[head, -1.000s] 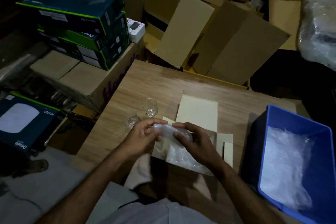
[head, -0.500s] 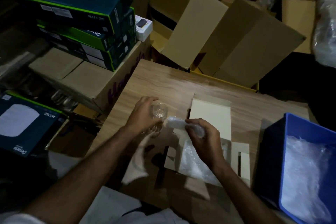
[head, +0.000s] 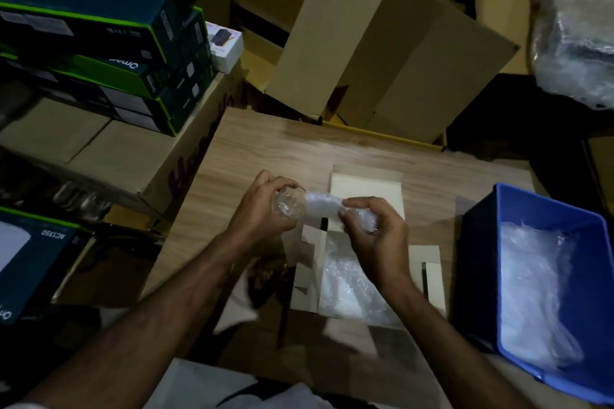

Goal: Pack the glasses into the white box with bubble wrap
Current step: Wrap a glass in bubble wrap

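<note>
My left hand [head: 259,212] grips a small clear glass [head: 286,204] above the wooden table [head: 265,149]. The glass touches the end of a rolled piece of bubble wrap [head: 324,206]. My right hand [head: 378,239] holds the other end of that roll. Just below and behind my hands the white box [head: 365,191] lies open, its lid flap folded back. More bubble wrap [head: 349,285] lines the inside of the box. I cannot tell what the roll contains.
A blue plastic bin [head: 481,242] holding bubble wrap sheets stands at the table's right edge. Open cardboard cartons [head: 382,53] crowd the far side. Stacked dark green product boxes [head: 99,43] rest on a carton to the left.
My left hand let go of the wrap roll, reached to a glass on the table, lifted it and brought it against the roll. My right hand kept the roll.
</note>
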